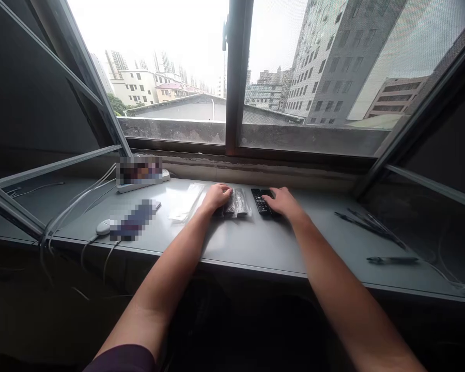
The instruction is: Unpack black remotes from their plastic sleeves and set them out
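Note:
My left hand (pixel 217 196) rests over dark items in clear plastic bags (pixel 240 202) near the middle of the grey table. Its fingers are bent over them, and what lies under the palm is hidden. To the right, my right hand (pixel 282 200) lies on a black remote control, with its thumb reaching toward another black remote control (pixel 260 202) beside it. Flat clear plastic bags (pixel 184 204) lie just left of my left hand.
On the left are a white power strip (pixel 144 182), a white round charger (pixel 104 227), a blurred-out phone (pixel 134 219) and white cables. Several black cables (pixel 368 225) and a pen (pixel 392 260) lie right. Metal frames stand at both sides; a window is behind.

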`<control>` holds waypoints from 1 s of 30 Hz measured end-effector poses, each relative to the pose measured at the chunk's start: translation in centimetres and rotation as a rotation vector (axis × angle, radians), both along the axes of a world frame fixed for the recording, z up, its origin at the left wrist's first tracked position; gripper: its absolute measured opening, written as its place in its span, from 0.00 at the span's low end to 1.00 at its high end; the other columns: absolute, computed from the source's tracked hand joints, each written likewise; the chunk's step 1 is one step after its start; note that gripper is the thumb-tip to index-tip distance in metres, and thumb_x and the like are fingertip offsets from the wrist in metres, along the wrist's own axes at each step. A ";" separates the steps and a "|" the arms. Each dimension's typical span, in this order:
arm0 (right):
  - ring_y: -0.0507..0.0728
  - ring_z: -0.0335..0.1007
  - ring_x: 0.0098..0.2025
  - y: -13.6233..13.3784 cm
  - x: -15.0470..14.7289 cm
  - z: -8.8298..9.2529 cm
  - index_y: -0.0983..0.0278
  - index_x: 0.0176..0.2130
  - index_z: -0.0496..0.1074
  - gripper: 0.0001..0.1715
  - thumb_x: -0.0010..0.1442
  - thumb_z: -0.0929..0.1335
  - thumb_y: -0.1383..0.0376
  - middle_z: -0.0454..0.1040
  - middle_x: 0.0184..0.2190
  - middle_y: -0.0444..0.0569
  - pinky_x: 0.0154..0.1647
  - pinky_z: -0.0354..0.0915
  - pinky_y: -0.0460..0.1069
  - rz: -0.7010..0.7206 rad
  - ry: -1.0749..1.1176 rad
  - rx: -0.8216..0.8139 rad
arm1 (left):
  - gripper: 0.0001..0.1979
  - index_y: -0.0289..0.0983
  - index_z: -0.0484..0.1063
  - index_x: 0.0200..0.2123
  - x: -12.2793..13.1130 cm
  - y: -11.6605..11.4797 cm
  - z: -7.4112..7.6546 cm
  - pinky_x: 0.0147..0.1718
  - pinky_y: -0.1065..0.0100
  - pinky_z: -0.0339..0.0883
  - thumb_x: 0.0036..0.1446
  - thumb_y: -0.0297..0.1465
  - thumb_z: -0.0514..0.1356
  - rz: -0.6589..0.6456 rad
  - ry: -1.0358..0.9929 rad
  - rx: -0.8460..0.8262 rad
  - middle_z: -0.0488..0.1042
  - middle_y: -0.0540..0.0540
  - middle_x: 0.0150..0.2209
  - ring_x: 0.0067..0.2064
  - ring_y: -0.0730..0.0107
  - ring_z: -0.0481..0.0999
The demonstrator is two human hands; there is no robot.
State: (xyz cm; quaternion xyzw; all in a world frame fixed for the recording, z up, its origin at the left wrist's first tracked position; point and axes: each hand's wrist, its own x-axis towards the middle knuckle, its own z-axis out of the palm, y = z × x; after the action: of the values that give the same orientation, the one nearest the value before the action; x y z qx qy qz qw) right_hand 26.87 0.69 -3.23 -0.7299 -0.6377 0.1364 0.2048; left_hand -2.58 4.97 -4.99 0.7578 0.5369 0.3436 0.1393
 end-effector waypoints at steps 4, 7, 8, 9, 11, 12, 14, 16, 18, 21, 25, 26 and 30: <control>0.73 0.65 0.74 -0.3 -1.1 -0.3 0.57 0.71 0.77 0.33 0.76 0.68 0.47 0.65 0.75 0.60 0.74 0.62 0.60 0.171 -0.075 0.033 | 0.19 0.42 0.90 0.50 0.2 -0.5 0.5 0.67 0.64 0.70 0.71 0.43 0.61 -0.107 0.055 -0.056 0.85 0.44 0.60 0.63 0.54 0.82; 0.72 0.68 0.71 -0.3 -1.8 -0.6 0.59 0.69 0.80 0.31 0.76 0.68 0.47 0.70 0.71 0.60 0.73 0.62 0.58 0.220 -0.083 0.049 | 0.18 0.43 0.89 0.52 0.2 -0.7 0.7 0.68 0.65 0.69 0.71 0.42 0.62 -0.201 0.100 -0.038 0.84 0.45 0.61 0.64 0.55 0.81; 0.71 0.69 0.70 -0.3 -2.0 -0.7 0.59 0.68 0.80 0.31 0.76 0.69 0.47 0.71 0.70 0.60 0.73 0.62 0.58 0.231 -0.082 0.062 | 0.18 0.43 0.89 0.53 0.2 -0.8 0.7 0.68 0.65 0.69 0.71 0.41 0.63 -0.223 0.113 -0.028 0.84 0.45 0.61 0.64 0.55 0.81; 0.71 0.70 0.70 -0.3 -2.2 -0.8 0.60 0.67 0.81 0.30 0.76 0.69 0.47 0.72 0.68 0.60 0.72 0.63 0.57 0.242 -0.080 0.078 | 0.18 0.42 0.89 0.54 0.2 -0.8 0.7 0.69 0.64 0.68 0.71 0.41 0.63 -0.237 0.122 -0.022 0.84 0.44 0.61 0.64 0.55 0.81; 0.71 0.71 0.69 -0.3 -2.5 -1.1 0.60 0.66 0.81 0.29 0.76 0.69 0.48 0.73 0.67 0.61 0.71 0.64 0.57 0.251 -0.079 0.111 | 0.19 0.40 0.88 0.55 0.2 -0.9 0.8 0.69 0.63 0.68 0.71 0.40 0.63 -0.247 0.129 -0.017 0.83 0.43 0.62 0.64 0.55 0.81; 0.71 0.71 0.68 -0.3 -2.8 -1.2 0.60 0.66 0.81 0.29 0.76 0.70 0.48 0.73 0.66 0.61 0.70 0.64 0.57 0.248 -0.080 0.124 | 0.19 0.40 0.88 0.56 0.2 -0.9 0.8 0.69 0.63 0.69 0.71 0.40 0.63 -0.247 0.131 -0.018 0.83 0.43 0.62 0.64 0.55 0.81; 0.72 0.70 0.68 -0.4 -3.2 -1.3 0.60 0.65 0.82 0.29 0.76 0.69 0.48 0.72 0.66 0.62 0.70 0.64 0.58 0.234 -0.084 0.140 | 0.18 0.40 0.88 0.55 0.3 -0.9 0.9 0.69 0.63 0.69 0.71 0.39 0.63 -0.241 0.134 -0.019 0.83 0.43 0.62 0.64 0.54 0.81; 0.73 0.70 0.67 -0.5 -3.7 -1.4 0.61 0.64 0.82 0.28 0.76 0.69 0.48 0.72 0.65 0.63 0.69 0.65 0.59 0.218 -0.078 0.152 | 0.17 0.40 0.88 0.55 0.3 -0.9 0.9 0.68 0.62 0.70 0.71 0.38 0.63 -0.234 0.133 -0.018 0.83 0.43 0.62 0.64 0.54 0.81; 0.73 0.70 0.66 -0.7 -4.0 -1.5 0.62 0.63 0.82 0.27 0.76 0.69 0.49 0.73 0.64 0.64 0.68 0.66 0.60 0.202 -0.069 0.163 | 0.17 0.39 0.88 0.54 0.4 -0.8 0.8 0.68 0.62 0.70 0.71 0.37 0.63 -0.222 0.126 -0.016 0.84 0.42 0.61 0.63 0.53 0.82; 0.74 0.69 0.66 -0.9 -4.5 -1.5 0.63 0.62 0.82 0.27 0.76 0.69 0.50 0.73 0.63 0.65 0.66 0.66 0.61 0.186 -0.071 0.181 | 0.17 0.39 0.88 0.54 0.4 -0.7 0.6 0.67 0.62 0.71 0.72 0.37 0.62 -0.200 0.112 -0.004 0.85 0.42 0.60 0.63 0.54 0.82; 0.75 0.68 0.66 -1.3 -5.4 -1.4 0.63 0.64 0.80 0.26 0.76 0.69 0.52 0.73 0.64 0.65 0.67 0.65 0.63 0.173 -0.089 0.196 | 0.17 0.39 0.88 0.53 0.6 -0.5 0.3 0.66 0.62 0.72 0.72 0.36 0.61 -0.169 0.130 0.039 0.85 0.42 0.58 0.61 0.55 0.83; 0.75 0.68 0.66 -1.4 -5.6 -1.4 0.63 0.65 0.79 0.26 0.76 0.69 0.52 0.73 0.64 0.65 0.67 0.65 0.64 0.173 -0.096 0.194 | 0.17 0.39 0.88 0.53 0.6 -0.5 0.3 0.66 0.62 0.72 0.72 0.36 0.61 -0.162 0.137 0.048 0.86 0.41 0.57 0.61 0.55 0.83; 0.77 0.68 0.67 -1.6 -6.2 -1.2 0.63 0.64 0.79 0.25 0.76 0.69 0.54 0.74 0.65 0.64 0.68 0.64 0.66 0.188 -0.117 0.206 | 0.16 0.39 0.88 0.52 0.7 -0.6 0.2 0.65 0.63 0.73 0.72 0.36 0.61 -0.143 0.150 0.071 0.86 0.41 0.56 0.59 0.55 0.84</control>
State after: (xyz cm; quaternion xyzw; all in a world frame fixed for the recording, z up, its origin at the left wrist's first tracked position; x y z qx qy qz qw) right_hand 20.67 -0.95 -4.41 -0.6491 -0.7246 0.0459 0.2271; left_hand -1.87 4.35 -4.79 0.8223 0.4777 0.2939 0.0958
